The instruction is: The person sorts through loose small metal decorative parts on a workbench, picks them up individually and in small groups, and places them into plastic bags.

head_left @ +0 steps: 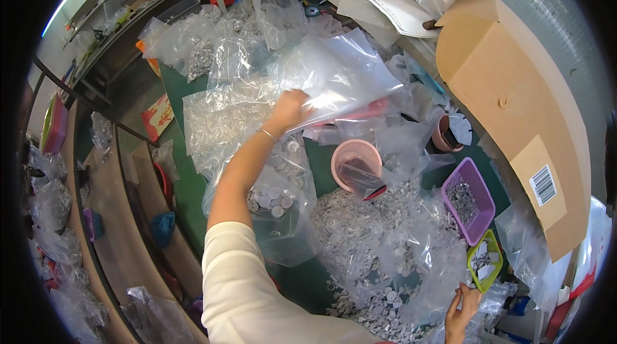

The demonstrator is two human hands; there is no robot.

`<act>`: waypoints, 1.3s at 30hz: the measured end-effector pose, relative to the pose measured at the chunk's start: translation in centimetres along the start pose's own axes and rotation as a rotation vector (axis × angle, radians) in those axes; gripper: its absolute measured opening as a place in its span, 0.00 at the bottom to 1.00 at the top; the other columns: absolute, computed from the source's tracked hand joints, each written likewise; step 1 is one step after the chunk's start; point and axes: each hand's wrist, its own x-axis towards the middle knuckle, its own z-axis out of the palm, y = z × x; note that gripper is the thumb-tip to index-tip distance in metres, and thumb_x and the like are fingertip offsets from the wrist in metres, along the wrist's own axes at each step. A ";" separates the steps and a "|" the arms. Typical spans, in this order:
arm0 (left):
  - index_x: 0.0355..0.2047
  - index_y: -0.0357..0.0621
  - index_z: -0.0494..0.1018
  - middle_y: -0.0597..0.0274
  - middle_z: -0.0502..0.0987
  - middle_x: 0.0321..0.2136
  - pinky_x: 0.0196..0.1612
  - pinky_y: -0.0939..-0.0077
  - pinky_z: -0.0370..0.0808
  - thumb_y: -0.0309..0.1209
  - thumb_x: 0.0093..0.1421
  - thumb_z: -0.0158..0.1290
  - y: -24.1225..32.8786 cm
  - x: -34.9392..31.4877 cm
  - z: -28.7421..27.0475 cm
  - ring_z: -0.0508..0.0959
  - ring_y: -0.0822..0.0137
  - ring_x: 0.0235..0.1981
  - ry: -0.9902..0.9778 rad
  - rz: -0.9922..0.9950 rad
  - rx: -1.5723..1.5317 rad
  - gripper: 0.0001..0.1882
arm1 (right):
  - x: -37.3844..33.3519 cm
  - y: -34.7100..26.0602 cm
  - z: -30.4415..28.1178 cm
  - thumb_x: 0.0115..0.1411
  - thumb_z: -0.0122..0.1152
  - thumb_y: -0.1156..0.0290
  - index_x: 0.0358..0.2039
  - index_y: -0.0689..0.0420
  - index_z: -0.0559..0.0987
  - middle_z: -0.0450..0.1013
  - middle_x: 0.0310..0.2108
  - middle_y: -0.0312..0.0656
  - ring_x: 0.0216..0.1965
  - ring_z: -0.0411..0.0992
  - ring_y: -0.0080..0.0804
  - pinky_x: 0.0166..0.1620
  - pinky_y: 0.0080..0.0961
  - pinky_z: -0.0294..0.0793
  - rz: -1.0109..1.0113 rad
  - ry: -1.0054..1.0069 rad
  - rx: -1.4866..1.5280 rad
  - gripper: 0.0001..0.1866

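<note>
My left hand [291, 110] reaches far forward, its fingers curled at the near edge of a clear plastic bag [347, 77] that lies flat and shiny. Under and beside it, other clear bags [225, 119] hold many small silvery pieces. At the lower right, my right hand [463, 310] has its fingertips drawn together just below a small green basket [484, 260]; anything between them is too small to make out. Left of that hand spreads a large heap of small grey metal pieces [360, 235], partly under clear plastic. Flat round discs [270, 201] show inside a bag beneath my left forearm.
A pink tub [355, 159] with a dark pouch stands mid-table. A purple basket [469, 202] holds small metal pieces. Along the right runs a large cardboard box [514, 100]. Filled bags [193, 42] crowd the far side, and wooden shelving [116, 196] stands left of the green table.
</note>
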 end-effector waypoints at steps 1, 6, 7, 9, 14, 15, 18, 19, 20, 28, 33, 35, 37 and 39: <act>0.39 0.33 0.68 0.48 0.70 0.41 0.46 0.60 0.64 0.34 0.48 0.54 0.0 -0.7 1.3 0.68 0.54 0.45 0.027 0.165 0.075 0.20 | 0.1 -0.1 0.2 0.48 0.49 0.85 0.35 0.65 0.72 0.66 0.22 0.44 0.25 0.63 0.40 0.36 0.34 0.59 0.000 -0.007 0.014 0.11; 0.31 0.33 0.71 0.46 0.72 0.37 0.43 0.64 0.68 0.25 0.45 0.51 -1.1 -0.9 6.5 0.71 0.53 0.40 0.105 0.062 0.268 0.11 | 0.3 -0.5 0.4 0.48 0.49 0.85 0.35 0.65 0.72 0.66 0.22 0.44 0.25 0.63 0.40 0.36 0.34 0.59 -0.015 -0.010 0.013 0.11; 0.27 0.33 0.72 0.46 0.72 0.35 0.41 0.65 0.69 0.25 0.44 0.51 -0.6 -0.2 5.9 0.72 0.53 0.38 0.012 0.027 0.220 0.09 | 0.2 -0.7 0.3 0.48 0.49 0.85 0.35 0.64 0.72 0.66 0.22 0.44 0.25 0.63 0.40 0.36 0.34 0.59 -0.015 -0.009 0.014 0.11; 0.22 0.34 0.72 0.46 0.73 0.30 0.36 0.68 0.71 0.24 0.43 0.52 -0.2 0.1 5.7 0.74 0.52 0.33 -0.027 -0.062 0.128 0.05 | 0.1 -0.7 0.3 0.48 0.50 0.85 0.35 0.64 0.72 0.66 0.22 0.44 0.25 0.63 0.40 0.36 0.34 0.59 -0.013 -0.010 0.007 0.11; 0.16 0.36 0.69 0.50 0.70 0.22 0.30 0.66 0.69 0.26 0.39 0.57 0.9 0.6 3.8 0.72 0.52 0.27 0.087 -0.267 -0.213 0.08 | -0.1 -0.9 -0.1 0.48 0.50 0.85 0.34 0.64 0.72 0.67 0.23 0.44 0.25 0.64 0.39 0.36 0.33 0.59 -0.007 0.002 -0.013 0.11; 0.16 0.36 0.69 0.51 0.70 0.22 0.29 0.66 0.68 0.26 0.39 0.58 1.2 0.8 3.1 0.72 0.52 0.26 0.132 -0.202 -0.227 0.09 | -0.2 -0.9 -0.1 0.48 0.50 0.85 0.34 0.64 0.72 0.67 0.23 0.44 0.25 0.64 0.39 0.36 0.33 0.59 -0.003 0.005 -0.015 0.11; 0.16 0.36 0.67 0.53 0.69 0.20 0.28 0.67 0.67 0.28 0.39 0.59 2.8 1.7 1.0 0.70 0.54 0.24 0.248 -0.012 -0.257 0.12 | -0.2 -1.3 -0.4 0.48 0.50 0.85 0.34 0.64 0.72 0.67 0.23 0.43 0.25 0.64 0.38 0.36 0.33 0.59 -0.004 0.026 -0.021 0.11; 0.16 0.37 0.66 0.54 0.68 0.20 0.27 0.67 0.66 0.28 0.40 0.59 3.8 2.1 0.2 0.70 0.55 0.24 0.276 0.049 -0.262 0.12 | -0.1 -1.5 -0.5 0.48 0.50 0.85 0.34 0.64 0.72 0.67 0.23 0.43 0.25 0.64 0.38 0.36 0.34 0.59 -0.006 0.035 -0.023 0.11; 0.16 0.37 0.65 0.55 0.68 0.19 0.27 0.67 0.66 0.29 0.40 0.59 4.8 2.5 -0.5 0.69 0.55 0.23 0.304 0.109 -0.267 0.13 | 0.1 -1.6 -0.5 0.48 0.50 0.85 0.34 0.63 0.72 0.67 0.23 0.43 0.25 0.64 0.38 0.36 0.34 0.59 -0.019 0.043 -0.025 0.11; 0.19 0.38 0.71 0.55 0.71 0.21 0.26 0.66 0.68 0.30 0.42 0.59 8.6 7.3 -7.2 0.72 0.54 0.22 0.380 0.125 -0.373 0.09 | 2.1 -3.4 -1.3 0.47 0.50 0.87 0.33 0.63 0.72 0.66 0.21 0.42 0.25 0.63 0.37 0.37 0.31 0.59 -0.117 0.068 0.015 0.11; 0.19 0.40 0.72 0.56 0.71 0.20 0.25 0.65 0.68 0.28 0.43 0.58 13.6 6.3 -9.4 0.72 0.54 0.23 0.544 0.136 -0.253 0.06 | 3.3 -4.7 -1.4 0.46 0.52 0.85 0.33 0.63 0.72 0.68 0.23 0.43 0.26 0.65 0.38 0.36 0.30 0.60 -0.141 0.002 0.139 0.11; 0.18 0.40 0.72 0.56 0.70 0.19 0.25 0.65 0.68 0.27 0.43 0.57 16.4 4.7 -9.5 0.72 0.54 0.22 0.610 0.142 -0.266 0.05 | 4.1 -6.0 -0.9 0.46 0.53 0.83 0.35 0.64 0.72 0.70 0.25 0.44 0.28 0.67 0.39 0.37 0.29 0.62 -0.099 -0.059 0.283 0.12; 0.16 0.40 0.71 0.56 0.68 0.17 0.24 0.64 0.68 0.25 0.43 0.55 19.4 2.9 -10.3 0.71 0.55 0.21 0.679 0.144 -0.327 0.04 | 5.0 -7.7 0.1 0.47 0.54 0.82 0.38 0.64 0.72 0.72 0.27 0.45 0.32 0.69 0.40 0.40 0.29 0.65 -0.025 -0.129 0.486 0.14; 0.16 0.40 0.70 0.56 0.67 0.17 0.23 0.64 0.67 0.24 0.41 0.54 21.6 1.3 -11.0 0.70 0.55 0.20 0.713 0.222 -0.271 0.03 | 6.4 -9.5 1.7 0.51 0.55 0.79 0.46 0.64 0.68 0.72 0.37 0.46 0.40 0.69 0.36 0.45 0.29 0.65 0.151 -0.287 0.781 0.20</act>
